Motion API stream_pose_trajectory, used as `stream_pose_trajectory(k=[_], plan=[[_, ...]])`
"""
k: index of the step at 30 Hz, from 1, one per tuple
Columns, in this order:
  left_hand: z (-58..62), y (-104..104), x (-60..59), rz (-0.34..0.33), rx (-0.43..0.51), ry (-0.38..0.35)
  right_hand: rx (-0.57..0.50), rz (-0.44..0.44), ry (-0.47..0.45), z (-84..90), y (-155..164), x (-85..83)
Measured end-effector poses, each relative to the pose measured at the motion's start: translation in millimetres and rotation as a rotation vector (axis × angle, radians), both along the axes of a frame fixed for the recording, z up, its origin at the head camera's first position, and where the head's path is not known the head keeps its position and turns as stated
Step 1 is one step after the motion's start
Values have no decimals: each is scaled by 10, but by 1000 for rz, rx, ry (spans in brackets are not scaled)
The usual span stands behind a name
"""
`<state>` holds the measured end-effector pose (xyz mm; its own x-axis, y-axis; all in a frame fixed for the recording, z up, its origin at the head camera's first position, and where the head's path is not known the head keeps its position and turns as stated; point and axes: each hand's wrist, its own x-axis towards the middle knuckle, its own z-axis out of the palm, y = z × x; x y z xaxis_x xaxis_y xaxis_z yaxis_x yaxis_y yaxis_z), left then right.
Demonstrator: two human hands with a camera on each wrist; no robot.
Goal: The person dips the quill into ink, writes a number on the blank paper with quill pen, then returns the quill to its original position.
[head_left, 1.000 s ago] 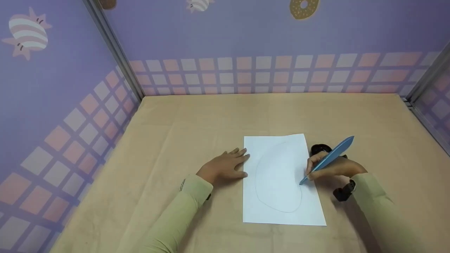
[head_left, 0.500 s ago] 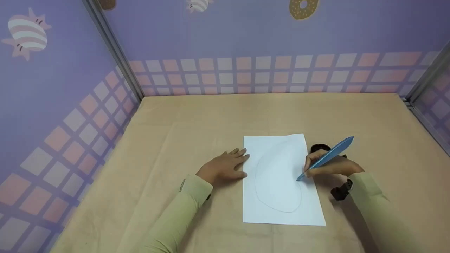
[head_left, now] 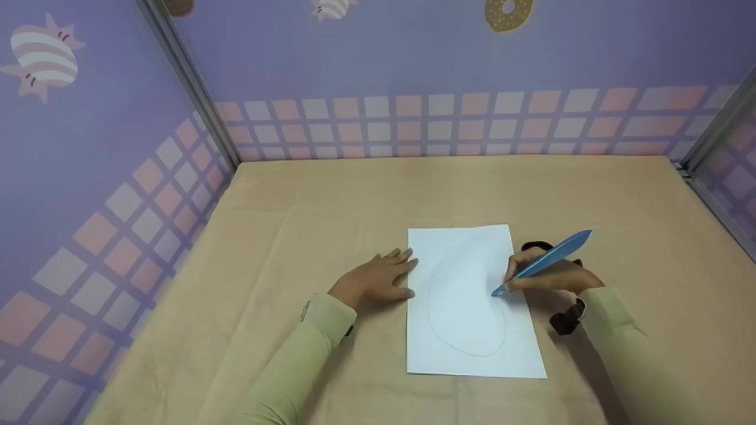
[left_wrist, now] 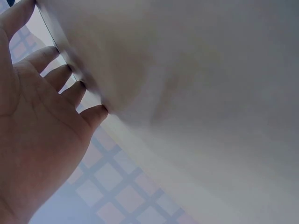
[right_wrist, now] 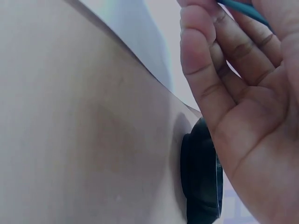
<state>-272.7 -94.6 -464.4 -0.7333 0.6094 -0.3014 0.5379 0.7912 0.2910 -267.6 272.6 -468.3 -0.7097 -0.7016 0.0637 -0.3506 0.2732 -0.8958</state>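
Your left hand [head_left: 375, 282] lies flat on the counter [head_left: 295, 236], fingers straight and relaxed, holding nothing. Fingertips sit at the left edge of the paper [head_left: 466, 348]; the head view shows them touching or just over that edge, and the left wrist view shows the fingers [left_wrist: 60, 74] lined up against the sheet's edge.

The paper is a white sheet lying flat, near the middle of the counter, slightly right of centre, long side running away from you. A faint pencil-thin oval outline [head_left: 434, 321] covers most of it.

Your right hand [head_left: 546, 274] is curled round a blue feather-shaped pen [head_left: 546, 260], gripped near its lower end. The pen tilts up and to the right; its tip is down on the paper at the oval's right side. The right wrist view shows the curled fingers [right_wrist: 205, 65] with a sliver of the blue pen at the top.

A black round object [right_wrist: 201, 182] sits on the counter just beside the right hand, past the paper's right edge, mostly hidden behind the hand in the head view. Can't tell what it is.

Both sleeves are pale green.
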Motion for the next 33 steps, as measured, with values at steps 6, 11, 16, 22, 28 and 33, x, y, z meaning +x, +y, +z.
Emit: stream_pose_trajectory(k=[6,11,16,22,28,33], plan=[[-2,1,-12,14,13,-20,18,-18,-5,3,-29,-14],[3,-4,-13,19,27,-35,40,-48,8,4,-49,-15],[-5,-18,-18,16,46,-51,32,-70,36,-2,-76,-9],[-12,-24,-22,14,53,-57,-3,-77,26,-15,-104,-10],[-22,-19,-18,16,41,-53,-15,-90,-30,-20,-112,-17],[-23,-17,-15,17,39,-53,-2,-96,-34,-15,-137,-19]])
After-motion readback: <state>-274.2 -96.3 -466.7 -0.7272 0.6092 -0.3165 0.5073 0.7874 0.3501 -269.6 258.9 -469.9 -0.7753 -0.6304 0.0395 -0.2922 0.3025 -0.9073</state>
